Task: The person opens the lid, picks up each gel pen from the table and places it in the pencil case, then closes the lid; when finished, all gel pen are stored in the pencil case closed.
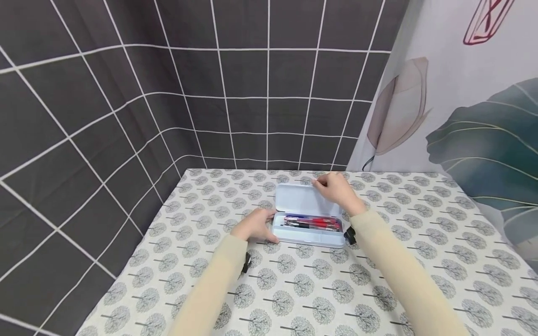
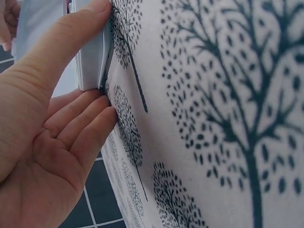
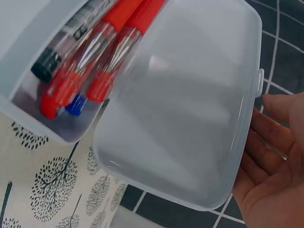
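Observation:
A pale blue plastic pencil case (image 1: 302, 237) lies open on the cloth, its lid (image 1: 296, 198) tipped up at the back. Several pens (image 1: 313, 223) with red, black and clear parts lie in its rear compartment. In the right wrist view, red-capped pens (image 3: 102, 85), a blue tip (image 3: 76, 105) and a dark-ended marker (image 3: 45, 69) show. My left hand (image 1: 255, 225) holds the case's left end, thumb along the front side and fingers at the end wall. My right hand (image 1: 337, 189) grips the lid's upper edge, thumb by the small latch tab (image 3: 260, 83).
The tablecloth (image 1: 290, 298) has a grey tree print. Behind the table hangs a dark curtain (image 1: 248, 74) with a white grid. A pale curtain with leaf shapes (image 1: 496, 144) hangs at the right. Each wrist wears a black strap device (image 1: 350, 235).

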Demonstrator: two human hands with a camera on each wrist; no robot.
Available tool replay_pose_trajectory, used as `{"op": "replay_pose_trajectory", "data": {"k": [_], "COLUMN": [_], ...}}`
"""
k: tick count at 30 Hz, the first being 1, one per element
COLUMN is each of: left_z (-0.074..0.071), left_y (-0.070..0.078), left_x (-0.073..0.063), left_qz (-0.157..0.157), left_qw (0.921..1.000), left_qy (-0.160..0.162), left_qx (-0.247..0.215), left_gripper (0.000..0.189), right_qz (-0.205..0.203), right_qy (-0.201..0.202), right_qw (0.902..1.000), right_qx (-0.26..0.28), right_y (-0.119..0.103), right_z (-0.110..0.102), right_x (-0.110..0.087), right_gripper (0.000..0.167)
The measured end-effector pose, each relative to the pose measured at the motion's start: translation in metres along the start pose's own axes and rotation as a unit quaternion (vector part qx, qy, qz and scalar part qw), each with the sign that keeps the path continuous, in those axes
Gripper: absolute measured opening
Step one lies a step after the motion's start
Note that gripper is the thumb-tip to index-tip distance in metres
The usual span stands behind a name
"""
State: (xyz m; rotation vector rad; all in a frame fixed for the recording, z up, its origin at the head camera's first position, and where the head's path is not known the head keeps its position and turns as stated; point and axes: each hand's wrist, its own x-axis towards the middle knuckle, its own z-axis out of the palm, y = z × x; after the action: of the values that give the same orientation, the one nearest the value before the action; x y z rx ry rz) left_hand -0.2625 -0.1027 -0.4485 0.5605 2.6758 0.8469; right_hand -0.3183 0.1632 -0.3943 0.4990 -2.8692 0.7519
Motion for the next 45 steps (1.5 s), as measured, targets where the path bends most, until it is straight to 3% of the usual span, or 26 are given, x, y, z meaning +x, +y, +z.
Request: {"op": "replay_pose_trajectory", "data": {"k": [9, 14, 21, 29, 35, 40, 45], "left_z": [0.0, 0.0, -0.002, -0.002, 0.0, 0.0, -0.001], "left_y": [-0.005, -0.003, -0.002, 0.001, 0.004, 0.003, 0.003], "left_x": [-0.001, 0.0, -0.001, -0.002, -0.002, -0.002, -0.003], "left_qz": [-0.003, -0.001, -0.009, -0.026, -0.037, -0.024, -0.007], "left_qw": [1.0, 1.0, 0.9996, 0.9989, 0.9982, 0.9978, 0.9976], "left_qy": [0.002, -0.003, -0.015, -0.014, -0.007, -0.009, -0.013], "left_qx": [0.005, -0.003, -0.022, -0.038, -0.046, -0.062, -0.068], "left_gripper": [0.103, 0.103, 0.105, 0.102, 0.095, 0.086, 0.089], "right_qz": [-0.031, -0.07, -0.089, -0.115, -0.144, -0.146, -0.139], "right_qy": [0.006, 0.022, 0.019, 0.053, 0.053, 0.04, 0.027], "right_qw": [0.9995, 0.9973, 0.9955, 0.9914, 0.9877, 0.9878, 0.9893], "right_qx": [0.001, -0.004, 0.028, 0.031, 0.03, 0.035, 0.032], "right_y": [-0.015, -0.015, -0.02, -0.017, -0.013, -0.013, -0.013], "right_z": [0.0, 0.003, 0.008, 0.018, 0.023, 0.026, 0.03], "right_x": [-0.019, -0.035, -0.06, -0.074, -0.082, -0.089, -0.095], "right_gripper": [0.027, 0.024, 0.023, 0.02, 0.015, 0.014, 0.016]}}
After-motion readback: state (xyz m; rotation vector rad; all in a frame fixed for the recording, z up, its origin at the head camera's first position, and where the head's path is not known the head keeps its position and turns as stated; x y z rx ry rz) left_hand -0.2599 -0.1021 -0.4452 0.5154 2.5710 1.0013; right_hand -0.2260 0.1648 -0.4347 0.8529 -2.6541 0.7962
